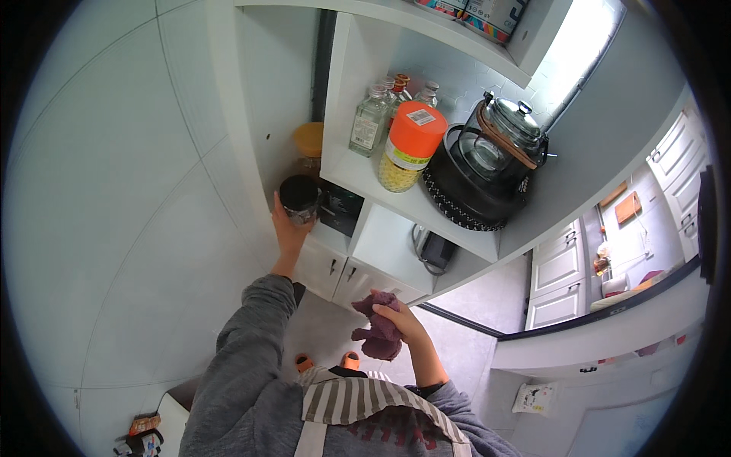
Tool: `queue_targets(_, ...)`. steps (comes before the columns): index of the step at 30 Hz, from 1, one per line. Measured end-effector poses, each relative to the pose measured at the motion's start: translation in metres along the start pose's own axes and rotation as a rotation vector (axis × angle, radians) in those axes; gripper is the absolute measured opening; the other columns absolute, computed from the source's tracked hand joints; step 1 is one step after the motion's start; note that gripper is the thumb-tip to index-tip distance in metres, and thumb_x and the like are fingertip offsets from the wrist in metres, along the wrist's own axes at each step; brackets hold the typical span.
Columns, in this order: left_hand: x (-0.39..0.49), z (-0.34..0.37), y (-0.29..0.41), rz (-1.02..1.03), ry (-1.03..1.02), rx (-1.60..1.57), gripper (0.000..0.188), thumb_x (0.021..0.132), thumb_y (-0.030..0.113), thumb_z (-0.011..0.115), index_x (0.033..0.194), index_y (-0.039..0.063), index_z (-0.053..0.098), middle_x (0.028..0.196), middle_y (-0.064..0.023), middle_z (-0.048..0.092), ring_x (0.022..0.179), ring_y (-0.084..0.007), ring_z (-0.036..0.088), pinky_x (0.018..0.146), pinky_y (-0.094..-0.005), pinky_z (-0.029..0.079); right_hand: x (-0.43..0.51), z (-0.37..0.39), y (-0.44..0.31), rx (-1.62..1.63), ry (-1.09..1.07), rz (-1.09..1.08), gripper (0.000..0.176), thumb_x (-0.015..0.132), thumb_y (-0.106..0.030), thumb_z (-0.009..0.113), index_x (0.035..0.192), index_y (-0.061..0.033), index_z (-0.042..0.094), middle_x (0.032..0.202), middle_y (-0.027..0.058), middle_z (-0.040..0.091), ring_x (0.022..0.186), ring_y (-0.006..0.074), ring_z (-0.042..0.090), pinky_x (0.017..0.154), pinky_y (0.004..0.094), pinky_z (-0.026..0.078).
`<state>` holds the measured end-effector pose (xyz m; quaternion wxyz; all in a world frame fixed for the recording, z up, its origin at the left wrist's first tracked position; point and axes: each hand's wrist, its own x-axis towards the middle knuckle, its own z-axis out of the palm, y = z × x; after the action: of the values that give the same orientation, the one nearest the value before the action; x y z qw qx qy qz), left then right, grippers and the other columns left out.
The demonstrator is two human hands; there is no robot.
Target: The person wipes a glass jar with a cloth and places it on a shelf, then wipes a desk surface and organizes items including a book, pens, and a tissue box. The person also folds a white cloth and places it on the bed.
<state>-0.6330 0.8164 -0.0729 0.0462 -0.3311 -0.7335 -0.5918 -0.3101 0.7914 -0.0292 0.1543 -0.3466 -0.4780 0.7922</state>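
Observation:
My left hand (290, 225) grips a clear jar with a black lid (300, 194) at the left end of the white shelf unit. Crumpled in my right hand (402, 323) is a purple cloth (384, 331), held in front of the lower cabinet doors. Just behind the black-lidded jar stands a jar with a yellow lid (309, 139). A dark box (341, 208) sits in the compartment right beside it. On the shelf above are a jar with an orange lid (420, 128), several glass bottles (368, 121), and a glass kettle (502, 134) on a black base.
A dark device with a cable (437, 251) lies in the lower compartment. Patterned boxes (491, 20) rest on the top shelf. White cabinet doors (365, 280) with black handles are below. A tiled wall (125, 200) rises at the left, and a doorway to a kitchen opens at the right.

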Motion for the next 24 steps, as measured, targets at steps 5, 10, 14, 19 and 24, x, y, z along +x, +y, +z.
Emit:
queue_targets(5, 0.011, 0.017, -0.014, 0.099, 0.185, 0.321, 0.110, 0.056, 0.021, 0.083, 0.143, 0.009, 0.018, 0.120, -0.0214, 0.040, 0.110, -0.0389, 0.040, 0.094, -0.0425, 0.036, -0.018, -0.011, 0.004, 0.017, 0.106, 0.017, 0.055, 0.085, -0.018, 0.061, 0.132, 0.0012, 0.040, 0.114, 0.0099, 0.057, 0.101, 0.0177, 0.056, 0.088, 0.0304, 0.045)
queue_targets(10, 0.009, 0.019, -0.019, -0.066, 0.218, 0.299, 0.113, 0.055, 0.026, 0.085, 0.144, 0.010, 0.016, 0.130, -0.0267, 0.031, 0.116, -0.0425, 0.035, 0.097, -0.0457, 0.033, -0.025, -0.019, 0.009, 0.000, 0.108, 0.021, 0.059, 0.085, -0.017, 0.061, 0.135, 0.0018, 0.036, 0.116, 0.0108, 0.056, 0.103, 0.0189, 0.055, 0.090, 0.0310, 0.044)
queue_targets(14, -0.023, 0.014, -0.043, -0.109, 0.224, 0.186, 0.114, 0.057, 0.030, 0.085, 0.144, 0.009, 0.015, 0.136, -0.0307, 0.024, 0.121, -0.0450, 0.030, 0.099, -0.0499, 0.029, -0.026, -0.024, 0.005, 0.057, 0.123, 0.000, 0.064, 0.084, -0.018, 0.063, 0.137, 0.0003, 0.033, 0.119, 0.0097, 0.054, 0.103, 0.0178, 0.053, 0.089, 0.0307, 0.044)
queue_targets(19, -0.128, -0.011, -0.094, -0.236, -0.270, 0.358, 0.097, 0.064, 0.042, 0.078, 0.138, 0.003, 0.030, 0.132, -0.0310, 0.032, 0.122, -0.0445, 0.032, 0.101, -0.0523, 0.026, -0.024, -0.022, -0.002, 0.181, 0.077, -0.112, 0.081, 0.074, 0.001, 0.057, 0.144, -0.0079, 0.017, 0.133, 0.0154, 0.042, 0.111, 0.0253, 0.052, 0.094, 0.0368, 0.043)
queue_targets(24, -0.210, -0.058, -0.120, -0.460, -1.056, 0.383, 0.067, 0.073, 0.049, 0.068, 0.117, 0.000, 0.055, 0.109, -0.0192, 0.059, 0.103, -0.0344, 0.056, 0.094, -0.0435, 0.038, -0.019, -0.022, 0.008, 0.160, -0.037, -0.093, 0.075, 0.072, 0.011, 0.048, 0.141, -0.0057, 0.024, 0.125, 0.0152, 0.049, 0.107, 0.0263, 0.055, 0.093, 0.0372, 0.046)
